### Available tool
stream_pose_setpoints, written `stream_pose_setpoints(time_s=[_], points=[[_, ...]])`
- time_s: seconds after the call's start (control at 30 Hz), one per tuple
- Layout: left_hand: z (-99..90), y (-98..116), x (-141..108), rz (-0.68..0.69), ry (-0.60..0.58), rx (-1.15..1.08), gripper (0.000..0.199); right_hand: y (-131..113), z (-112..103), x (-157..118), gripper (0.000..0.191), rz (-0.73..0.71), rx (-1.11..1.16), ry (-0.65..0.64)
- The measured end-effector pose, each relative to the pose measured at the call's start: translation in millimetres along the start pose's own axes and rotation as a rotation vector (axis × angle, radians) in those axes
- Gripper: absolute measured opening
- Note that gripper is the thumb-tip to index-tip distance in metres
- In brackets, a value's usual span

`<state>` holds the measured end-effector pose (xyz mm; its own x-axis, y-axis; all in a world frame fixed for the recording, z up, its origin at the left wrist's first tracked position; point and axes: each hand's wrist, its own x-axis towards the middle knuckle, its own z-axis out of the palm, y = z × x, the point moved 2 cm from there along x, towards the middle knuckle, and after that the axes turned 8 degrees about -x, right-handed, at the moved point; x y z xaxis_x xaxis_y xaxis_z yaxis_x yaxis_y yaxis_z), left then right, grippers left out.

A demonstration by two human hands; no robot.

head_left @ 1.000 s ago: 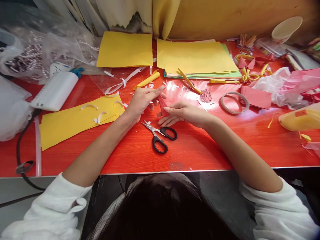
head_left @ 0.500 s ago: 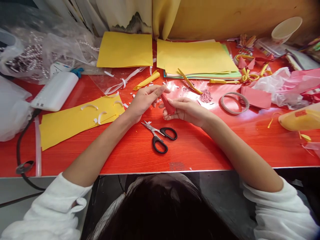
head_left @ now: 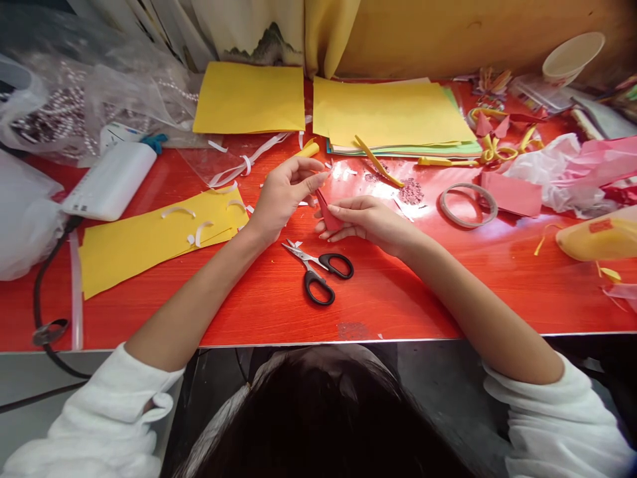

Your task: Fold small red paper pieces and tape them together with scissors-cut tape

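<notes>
Between my hands is a small folded piece of red paper point(head_left: 329, 218), narrow at its upper end and wider below. My right hand point(head_left: 371, 222) is closed on its lower part, thumb on top and fingers beneath. At the narrow upper end, my left hand point(head_left: 287, 196) pinches with thumb and bent fingers; the exact contact is partly hidden. Just below the hands, black-handled scissors point(head_left: 318, 273) lie on the red table point(head_left: 398, 299) with their blades slightly apart. A rolled yellow paper point(head_left: 309, 149) shows partly behind my left hand.
Yellow sheets point(head_left: 249, 99) and a paper stack point(head_left: 388, 113) lie at the back. Yellow strips point(head_left: 159, 232) and a white power bank-like box point(head_left: 112, 179) are at left. A tape roll point(head_left: 468, 206), pink paper point(head_left: 512, 194) and crumpled plastic point(head_left: 562, 172) lie at right.
Both hands have shifted slightly left with the red paper, which is turned and shows a narrow folded edge. My left hand has risen a little and now covers more of the yellow roll.
</notes>
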<state>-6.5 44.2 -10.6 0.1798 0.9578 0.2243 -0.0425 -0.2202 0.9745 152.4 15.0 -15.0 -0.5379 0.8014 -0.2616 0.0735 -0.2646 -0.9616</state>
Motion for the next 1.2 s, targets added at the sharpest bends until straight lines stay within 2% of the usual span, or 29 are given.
stream_pose_setpoints(time_s=[0.17,0.27,0.33,0.47,0.6,0.67,0.77,0.93,1.03,1.2], points=[[5.0,-1,-3,-0.075,-0.019,-0.014,0.027,3,2,2,0.016,-0.076,0.026,0.077],[7.6,-5,-5,-0.135,-0.112,0.024,0.024,2,3,3,0.014,-0.062,0.043,0.11],[7.2,-5,-6,-0.105,-0.139,0.049,0.018,1,3,3,0.012,-0.029,0.054,0.111],[5.0,-3,-6,-0.032,-0.098,0.194,0.021,4,0,6,0.015,-0.004,0.056,0.092],[7.8,1,-9,0.023,-0.115,0.494,0.028,9,-1,10,0.014,-0.089,0.093,0.136],[9.1,2,-10,0.03,-0.123,0.562,0.026,11,0,11,0.012,-0.15,0.067,0.192],[9.3,2,-12,0.038,-0.133,0.568,0.026,12,4,11,0.013,-0.204,-0.013,0.249],[7.6,0,-12,0.064,-0.129,0.561,0.03,14,7,12,0.018,-0.229,-0.069,0.216],[6.9,-2,-11,0.089,-0.122,0.578,0.029,13,6,13,0.017,-0.212,-0.063,0.205],[6.8,-2,-12,0.057,-0.132,0.598,0.027,12,5,14,0.016,-0.176,-0.049,0.231]])
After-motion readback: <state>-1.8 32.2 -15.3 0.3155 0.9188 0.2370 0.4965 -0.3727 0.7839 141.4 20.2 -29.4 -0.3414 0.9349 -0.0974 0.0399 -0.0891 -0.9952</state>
